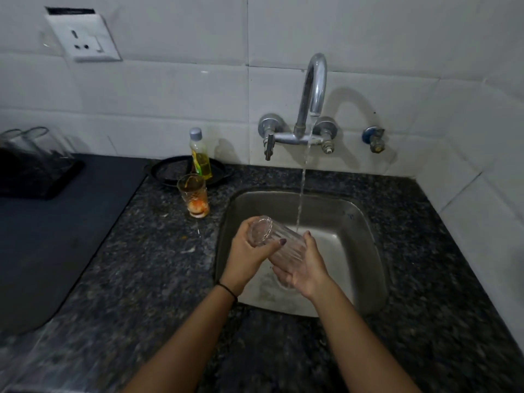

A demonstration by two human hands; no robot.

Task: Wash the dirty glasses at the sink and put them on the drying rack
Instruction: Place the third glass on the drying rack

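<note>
Over the steel sink [365,222] I hold a clear ribbed glass [272,236] tilted on its side, its mouth turned up and to the left. My left hand [249,251] grips it near the rim. My right hand [303,268] cups its base end. Water runs from the tap [313,86] in a thin stream that lands just behind the glass. A dirty glass [194,198] with orange residue at its bottom stands upright on the counter left of the sink. At the far left, a black drying rack [42,177] holds clear glasses [34,143].
A bottle of yellow dish liquid [200,154] stands on a dark round tray [170,171] behind the dirty glass. The speckled granite counter [141,265] surrounds the sink. A dark mat [56,236] lies at left. A wall socket [85,38] sits on the tiles above it.
</note>
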